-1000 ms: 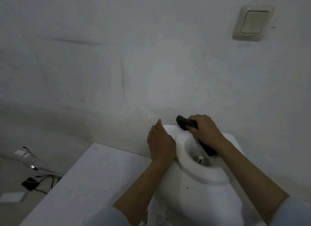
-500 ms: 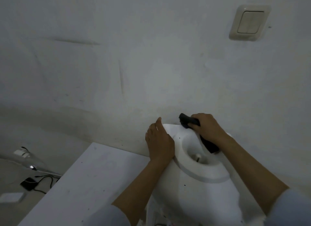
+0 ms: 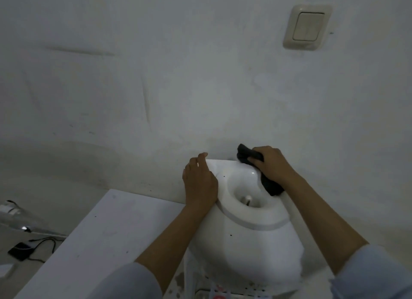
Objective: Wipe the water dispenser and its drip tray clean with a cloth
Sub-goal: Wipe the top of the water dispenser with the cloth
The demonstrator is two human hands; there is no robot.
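The left hand (image 3: 200, 182) is lying flat with fingers straight, bracing the water dispenser (image 3: 252, 238) at its top left edge. The dispenser is standing beside the white surface (image 3: 111, 236), against the wall. The right hand (image 3: 270, 164) is gripping the dark cloth (image 3: 270, 186), wiping the top's back right rim. Next comes working round the well, probably, then down toward the drip tray, which is hardly showing.

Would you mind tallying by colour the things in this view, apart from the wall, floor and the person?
White: 3, the water dispenser, the table beside it, the wall switch
Dark: 2, the cloth gripped by the right hand, a flat device with a cable on the floor
Total: 5
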